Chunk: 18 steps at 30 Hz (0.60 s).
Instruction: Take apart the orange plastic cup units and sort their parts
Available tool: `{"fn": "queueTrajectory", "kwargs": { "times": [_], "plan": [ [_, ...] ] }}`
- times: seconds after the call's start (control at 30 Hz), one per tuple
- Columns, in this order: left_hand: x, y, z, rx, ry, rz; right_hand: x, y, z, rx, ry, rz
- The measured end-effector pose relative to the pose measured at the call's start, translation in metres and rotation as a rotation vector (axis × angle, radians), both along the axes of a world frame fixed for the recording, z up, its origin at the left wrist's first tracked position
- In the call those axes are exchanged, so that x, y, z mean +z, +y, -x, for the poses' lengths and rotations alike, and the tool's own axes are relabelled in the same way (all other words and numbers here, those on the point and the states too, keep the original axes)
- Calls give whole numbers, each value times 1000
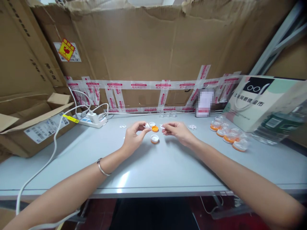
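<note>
White, small, roundish piece is pinched in the left hand's fingertips, and the right hand's clamp another (too blurred to identify), probably for control above the shallow orange plastic disc.

In our left hand we hold a small white piece, in our right hand a small pale piece. Between them lie an orange disc and a white disc, with a white-and-orange cap nearer us.

Saw white over orange on the nearest disc, red print on white tape, pale blue-grey on the table.
</note>
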State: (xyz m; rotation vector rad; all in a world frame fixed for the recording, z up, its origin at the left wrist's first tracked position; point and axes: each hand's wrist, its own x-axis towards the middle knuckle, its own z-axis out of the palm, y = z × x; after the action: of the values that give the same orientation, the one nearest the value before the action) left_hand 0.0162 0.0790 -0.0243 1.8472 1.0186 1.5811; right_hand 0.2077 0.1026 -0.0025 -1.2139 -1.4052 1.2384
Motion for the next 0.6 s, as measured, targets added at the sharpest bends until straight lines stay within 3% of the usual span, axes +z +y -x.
{"fn": "queueTrajectory", "kwargs": {
  "times": [0.1, 0.23, 0.4, 0.6],
  "plan": [
    [0, 4, 2, -81, -40, 147, 2, 24, -35, -100, -209, -130],
    [-2, 6, 1, -146, -8, 204, -8, 45, -69, -122, -377, -142],
    [-2, 7, 1, -159, -8, 250, -22, 48, -64, -87, -464, -139],
    [0, 9, 0, -203, -93, 321, -22, 45, -52, -156, -555, -238]
  ]
}}
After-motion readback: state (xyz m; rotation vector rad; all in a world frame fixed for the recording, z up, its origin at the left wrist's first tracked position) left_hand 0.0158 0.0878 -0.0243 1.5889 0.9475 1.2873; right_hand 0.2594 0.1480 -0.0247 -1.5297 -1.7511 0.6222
